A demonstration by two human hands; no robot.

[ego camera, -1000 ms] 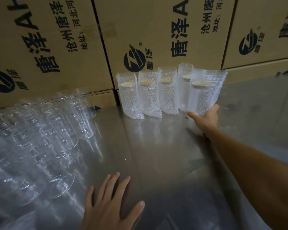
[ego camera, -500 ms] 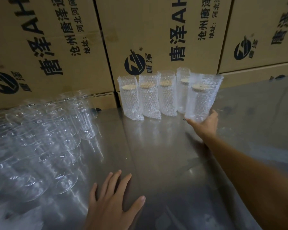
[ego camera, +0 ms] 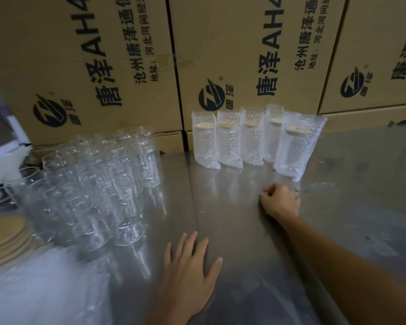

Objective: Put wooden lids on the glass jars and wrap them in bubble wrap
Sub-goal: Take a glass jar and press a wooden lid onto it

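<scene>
In the head view we see five wrapped jars (ego camera: 251,139) standing upright in a row at the upper middle of the frame, each sheathed in a cloudy sleeve of bubble wrap, with a pale wooden lid (ego camera: 294,129) showing through near the top. The rightmost one (ego camera: 295,148) stands a little nearer to us than the other four, its wrap flaring wide at the upper corner. At the left of the frame a dense cluster of bare glass jars (ego camera: 103,184) stands uncovered, clear and glinting. A stack of round wooden lids (ego camera: 6,233) lies at the far left edge, and loose bubble wrap (ego camera: 40,289) fills the lower left corner.

Our right hand (ego camera: 280,201) rests on the table just below the rightmost wrapped jar, fingers curled under, holding nothing. Our left hand (ego camera: 188,275) lies flat at the lower middle, fingers spread.

The table (ego camera: 361,207) is dull, reflective steel with a seam down the middle. Brown cardboard boxes (ego camera: 127,55) printed with dark Chinese characters and a round logo wall off the back.
</scene>
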